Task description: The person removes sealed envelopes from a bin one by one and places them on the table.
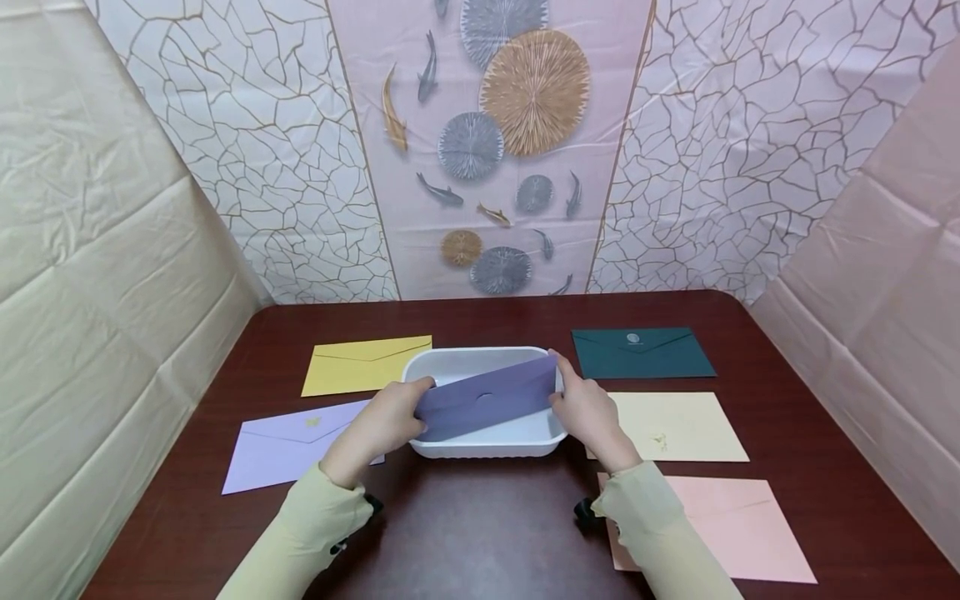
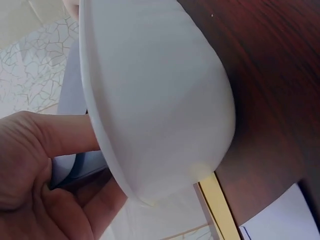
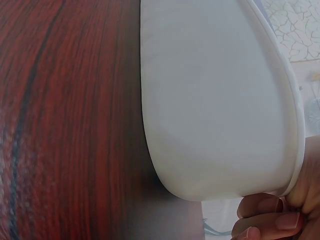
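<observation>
A dark purple envelope [image 1: 487,402] lies slantwise across the mouth of a white plastic basin [image 1: 487,451], its right end higher in the head view. My left hand [image 1: 384,423] pinches the envelope's left end, thumb on the near side. At the other end, my right hand [image 1: 588,410] holds the right edge close by the basin's rim. In the left wrist view, the basin's outer wall [image 2: 155,95] hides much of the envelope. The right wrist view shows curled fingers [image 3: 267,225] right at the basin's rim; the envelope is mostly hidden there.
On the dark wood table [image 1: 480,525], a yellow envelope [image 1: 360,368] and a lilac envelope [image 1: 288,446] lie left of the basin. To the right lie a dark green envelope [image 1: 641,354], a cream envelope [image 1: 682,425] and a pink envelope [image 1: 735,529]. Patterned cloth [image 1: 300,167] hangs behind.
</observation>
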`<state>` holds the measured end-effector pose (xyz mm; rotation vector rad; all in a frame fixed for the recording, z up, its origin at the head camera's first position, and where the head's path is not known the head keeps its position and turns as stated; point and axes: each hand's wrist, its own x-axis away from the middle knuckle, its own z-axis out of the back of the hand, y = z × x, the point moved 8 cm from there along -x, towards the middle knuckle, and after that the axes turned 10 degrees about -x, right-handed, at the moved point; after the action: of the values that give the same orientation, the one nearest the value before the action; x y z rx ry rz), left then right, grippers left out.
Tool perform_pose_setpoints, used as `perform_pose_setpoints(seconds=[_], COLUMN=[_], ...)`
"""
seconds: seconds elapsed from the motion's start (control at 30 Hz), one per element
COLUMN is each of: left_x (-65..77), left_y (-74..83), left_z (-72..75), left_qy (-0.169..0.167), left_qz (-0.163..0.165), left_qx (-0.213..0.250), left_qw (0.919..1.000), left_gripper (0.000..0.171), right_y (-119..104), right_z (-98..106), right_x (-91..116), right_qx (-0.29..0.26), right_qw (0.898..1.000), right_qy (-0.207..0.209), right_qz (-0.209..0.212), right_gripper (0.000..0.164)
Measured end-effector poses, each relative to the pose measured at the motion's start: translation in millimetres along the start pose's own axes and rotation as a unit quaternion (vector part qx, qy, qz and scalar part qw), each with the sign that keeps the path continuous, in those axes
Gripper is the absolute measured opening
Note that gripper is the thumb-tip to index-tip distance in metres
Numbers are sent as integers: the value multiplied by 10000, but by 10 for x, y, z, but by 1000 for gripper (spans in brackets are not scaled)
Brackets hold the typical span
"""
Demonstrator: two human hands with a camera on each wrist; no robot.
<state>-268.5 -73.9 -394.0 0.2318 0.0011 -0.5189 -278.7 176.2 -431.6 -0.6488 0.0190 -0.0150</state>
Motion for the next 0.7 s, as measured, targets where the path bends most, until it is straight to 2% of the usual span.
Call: perform_pose_setpoints(seconds=[0.3,0.47,0.6,0.7], left_x=[-4,2,13,16], left_y=[-37,-130,-237,-322], left_z=[24,28,24,-12], left_qy=[218,169,202,251], left_qz=[-180,113,517,755], left_qx=[242,812,1432,2273], left_qw=[9993,9965,9881,9706], left_gripper=[40,39,40,44], right_y=[0,-10,-5,-3], right_z=[5,1,1,-2], right_x=[-2,-1,-1,3], right_qx=[-3,-41,-38,-24], right_qw=[10000,10000,10000,9999], right_qy=[31,8,21,41], right_qz=[46,66,83,101], right_gripper=[68,68,68,68])
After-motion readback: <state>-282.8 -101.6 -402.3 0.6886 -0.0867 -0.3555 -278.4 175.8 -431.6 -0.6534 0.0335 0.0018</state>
